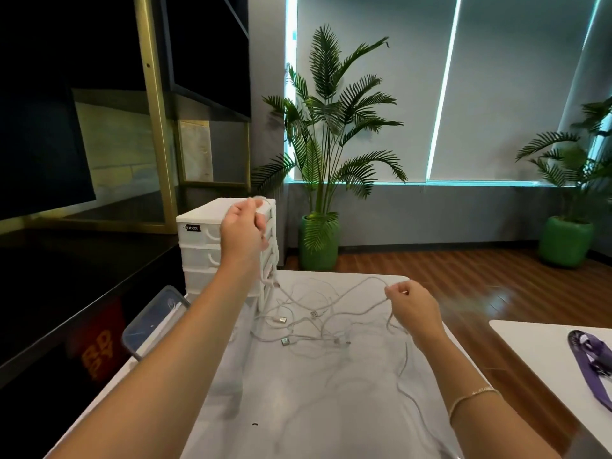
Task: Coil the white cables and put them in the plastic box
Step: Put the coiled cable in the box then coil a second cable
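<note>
- White cables lie tangled on the pale surface, plugs showing near the middle.
- Left hand, raised, grips cable loops that hang to the tangle.
- Right hand pinches one strand above the surface.
- Plastic box at the left edge, beside drawers.

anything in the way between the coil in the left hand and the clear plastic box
Nothing visible blocks it. The left hand holds the coiled white cable up in front of the white drawer unit; the plastic box sits lower left at the table edge, though its opening is partly hidden by the forearm.
</note>
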